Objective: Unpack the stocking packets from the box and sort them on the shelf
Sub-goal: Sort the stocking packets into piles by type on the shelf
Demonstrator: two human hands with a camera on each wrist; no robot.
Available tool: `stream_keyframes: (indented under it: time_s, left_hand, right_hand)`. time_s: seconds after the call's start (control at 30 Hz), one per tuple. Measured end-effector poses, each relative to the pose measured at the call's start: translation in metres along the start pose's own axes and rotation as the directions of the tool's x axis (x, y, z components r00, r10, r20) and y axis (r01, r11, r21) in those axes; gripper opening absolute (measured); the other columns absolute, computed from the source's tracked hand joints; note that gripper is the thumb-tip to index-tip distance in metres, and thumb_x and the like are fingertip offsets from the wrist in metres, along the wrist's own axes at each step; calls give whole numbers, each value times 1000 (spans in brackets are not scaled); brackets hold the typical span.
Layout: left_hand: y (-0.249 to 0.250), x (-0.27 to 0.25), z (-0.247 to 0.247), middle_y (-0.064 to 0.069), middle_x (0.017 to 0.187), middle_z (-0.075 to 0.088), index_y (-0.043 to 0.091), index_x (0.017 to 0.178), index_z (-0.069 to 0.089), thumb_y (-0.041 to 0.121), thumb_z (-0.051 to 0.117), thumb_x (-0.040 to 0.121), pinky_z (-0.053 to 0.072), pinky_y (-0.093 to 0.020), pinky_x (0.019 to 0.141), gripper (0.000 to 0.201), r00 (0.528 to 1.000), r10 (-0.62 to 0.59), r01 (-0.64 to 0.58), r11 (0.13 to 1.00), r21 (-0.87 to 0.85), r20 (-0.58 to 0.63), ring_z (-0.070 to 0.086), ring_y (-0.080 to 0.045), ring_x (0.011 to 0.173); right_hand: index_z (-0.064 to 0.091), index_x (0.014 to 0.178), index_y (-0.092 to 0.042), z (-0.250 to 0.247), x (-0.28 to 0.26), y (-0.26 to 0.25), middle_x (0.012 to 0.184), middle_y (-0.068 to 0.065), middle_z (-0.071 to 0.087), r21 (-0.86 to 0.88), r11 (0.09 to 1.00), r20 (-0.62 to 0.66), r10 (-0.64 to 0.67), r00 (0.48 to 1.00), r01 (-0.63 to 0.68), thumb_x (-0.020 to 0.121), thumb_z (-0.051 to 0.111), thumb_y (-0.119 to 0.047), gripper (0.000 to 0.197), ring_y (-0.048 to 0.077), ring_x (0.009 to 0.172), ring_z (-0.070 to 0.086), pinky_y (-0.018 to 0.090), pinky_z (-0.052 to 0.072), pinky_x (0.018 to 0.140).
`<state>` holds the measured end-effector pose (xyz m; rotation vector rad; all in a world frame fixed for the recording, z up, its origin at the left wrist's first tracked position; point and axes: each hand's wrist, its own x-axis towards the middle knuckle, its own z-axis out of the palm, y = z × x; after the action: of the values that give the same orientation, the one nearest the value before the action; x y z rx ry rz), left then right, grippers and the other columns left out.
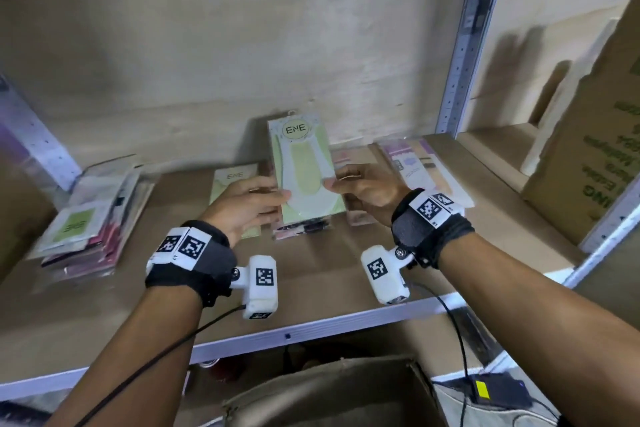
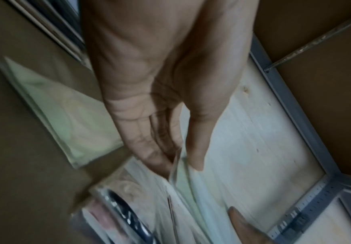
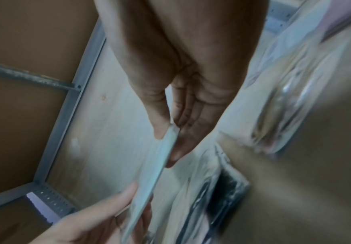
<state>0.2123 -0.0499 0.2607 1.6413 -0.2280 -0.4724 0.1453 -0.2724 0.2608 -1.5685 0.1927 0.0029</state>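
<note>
A pale green and white stocking packet (image 1: 304, 166) marked ENE is held tilted up over the brown shelf (image 1: 311, 274). My left hand (image 1: 249, 204) pinches its left edge and my right hand (image 1: 363, 189) pinches its right edge. The left wrist view shows thumb and fingers (image 2: 195, 148) on the packet edge (image 2: 183, 178); the right wrist view shows the same pinch on the thin edge (image 3: 166, 148). Under it lies a small pile of dark and pink packets (image 1: 301, 227). A second green packet (image 1: 232, 180) lies flat by my left hand.
A stack of mixed packets (image 1: 86, 218) sits at the shelf's left. Purple and beige packets (image 1: 426, 166) lie at the right. An open cardboard box (image 1: 329, 392) stands below the shelf edge. A large carton (image 1: 595, 135) fills the neighbouring bay beyond the metal upright (image 1: 460, 62).
</note>
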Motion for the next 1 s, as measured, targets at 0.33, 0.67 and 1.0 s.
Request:
stream_keyframes:
  time_s: [0.33, 0.67, 1.0]
  left_hand:
    - [-14, 11, -66, -22, 110, 70, -9, 118, 65, -4, 73, 84, 57, -16, 56, 35, 932, -7, -11, 999, -47, -362, 73, -12, 64]
    - [-40, 15, -104, -18, 87, 76, 2, 83, 79, 5, 88, 66, 62, -48, 82, 20, 852, -3, 150, 960, 237, -524, 74, -33, 84]
    - [-37, 8, -98, -20, 118, 68, 2, 101, 77, 9, 85, 75, 54, -41, 98, 28, 859, -20, 224, 913, 342, -511, 67, -34, 107]
  right_hand:
    - [62, 75, -9, 95, 74, -34, 62, 9, 61, -412, 902, -84, 99, 992, -125, 74, 85, -11, 23, 23, 56, 57, 35, 59, 65]
    - [49, 89, -19, 150, 101, -13, 104, 9, 68, -810, 570, -106, 88, 990, -137, 57, 92, -39, 57, 29, 91, 67, 42, 58, 73]
    - [38, 142, 0, 162, 96, -14, 143, 17, 47, -920, 377, -96, 56, 994, -110, 80, 80, -29, 80, 32, 131, 47, 35, 44, 88]
